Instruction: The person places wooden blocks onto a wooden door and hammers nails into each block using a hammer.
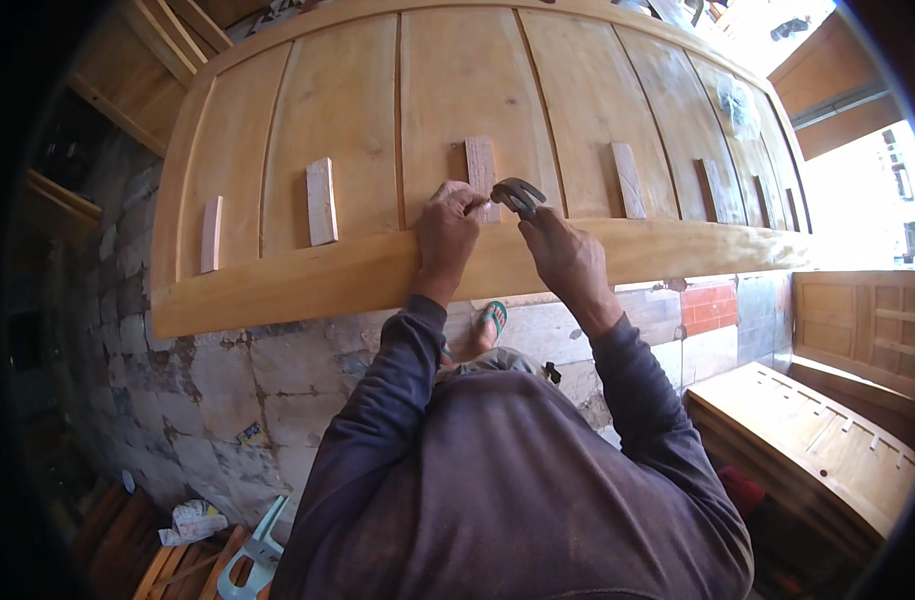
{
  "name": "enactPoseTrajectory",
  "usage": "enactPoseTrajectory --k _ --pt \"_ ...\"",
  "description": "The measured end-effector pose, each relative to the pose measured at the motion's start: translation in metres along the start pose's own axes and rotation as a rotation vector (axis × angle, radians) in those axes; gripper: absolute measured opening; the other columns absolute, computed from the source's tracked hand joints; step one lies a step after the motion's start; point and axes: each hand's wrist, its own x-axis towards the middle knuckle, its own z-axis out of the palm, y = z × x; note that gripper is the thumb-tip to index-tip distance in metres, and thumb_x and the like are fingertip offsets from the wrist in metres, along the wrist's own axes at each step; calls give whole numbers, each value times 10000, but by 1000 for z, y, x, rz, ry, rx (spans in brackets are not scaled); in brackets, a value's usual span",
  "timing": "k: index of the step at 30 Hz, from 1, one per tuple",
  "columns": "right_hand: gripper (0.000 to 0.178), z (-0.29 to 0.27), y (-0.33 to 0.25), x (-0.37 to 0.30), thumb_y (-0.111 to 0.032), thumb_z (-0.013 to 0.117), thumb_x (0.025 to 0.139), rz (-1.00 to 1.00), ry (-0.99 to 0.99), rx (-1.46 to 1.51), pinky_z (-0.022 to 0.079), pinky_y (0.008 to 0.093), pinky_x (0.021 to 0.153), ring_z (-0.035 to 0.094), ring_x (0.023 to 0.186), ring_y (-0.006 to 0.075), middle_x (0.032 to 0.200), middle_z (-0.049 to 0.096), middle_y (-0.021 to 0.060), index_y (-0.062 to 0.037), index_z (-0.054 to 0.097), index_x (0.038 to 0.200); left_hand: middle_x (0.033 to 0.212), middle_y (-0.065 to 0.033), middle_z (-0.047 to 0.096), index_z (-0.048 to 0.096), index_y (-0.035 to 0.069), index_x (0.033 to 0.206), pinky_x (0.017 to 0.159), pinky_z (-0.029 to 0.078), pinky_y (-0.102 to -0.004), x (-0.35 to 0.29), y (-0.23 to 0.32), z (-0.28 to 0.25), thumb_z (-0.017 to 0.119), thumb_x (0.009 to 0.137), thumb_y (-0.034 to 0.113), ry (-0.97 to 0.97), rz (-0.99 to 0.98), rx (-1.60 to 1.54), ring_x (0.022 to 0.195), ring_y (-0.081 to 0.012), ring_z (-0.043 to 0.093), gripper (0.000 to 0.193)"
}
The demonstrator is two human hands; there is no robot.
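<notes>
A wide wooden panel with a raised front rail lies before me. Short wood strips stand out from it in a row along that rail, among them a middle strip and a paler strip to its left. My left hand is closed in a pinch over the lower part of the middle strip; whatever sits between its fingertips is too small to name. Just to the right, my right hand grips a claw hammer, whose dark metal head is close to the left fingertips.
On the panel's right side rests a clear plastic bag. Stacked wooden panels occupy the lower right. A light blue plastic chair is at the lower left, beside wooden pieces. Worn tiles cover the floor around my sandalled foot.
</notes>
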Motion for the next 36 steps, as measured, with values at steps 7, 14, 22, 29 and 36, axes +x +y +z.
enactPoseTrajectory --k 7,14,22,29,36 --pt "237 8 -6 -6 -302 700 1034 -72 85 1 556 509 633 722 749 429 836 735 201 -86 673 1127 1038 -94 766 795 41 945 779 603 -375 2 -1 -2 852 843 113 8 75 38 871 -275 761 137" --pt "224 -3 -4 -18 -285 709 1031 99 81 167 547 515 615 724 755 425 829 727 215 -84 670 1120 1043 -97 761 793 36 944 786 605 -365 1 -1 0 828 854 88 6 41 49 876 -271 762 110" --pt "206 6 2 -28 -274 694 1034 8 -32 92 561 505 614 729 746 413 868 748 187 -98 645 1131 1001 -81 742 806 43 1028 777 597 -343 14 -30 -5 811 898 149 -136 119 -132 810 -187 737 168" --pt "254 0 0 -24 -263 711 1024 62 -108 129 563 504 658 727 787 432 883 739 222 -61 678 1175 1187 -140 749 781 95 1223 967 562 -417 114 -10 -10 743 970 254 -158 264 290 1116 -290 713 300" --pt "208 6 20 -28 -262 690 1035 10 -42 172 556 521 618 719 744 432 873 738 199 -91 632 1138 1151 -152 739 792 101 1197 1013 537 -461 135 -9 20 731 962 236 -445 146 432 1130 -359 683 277"
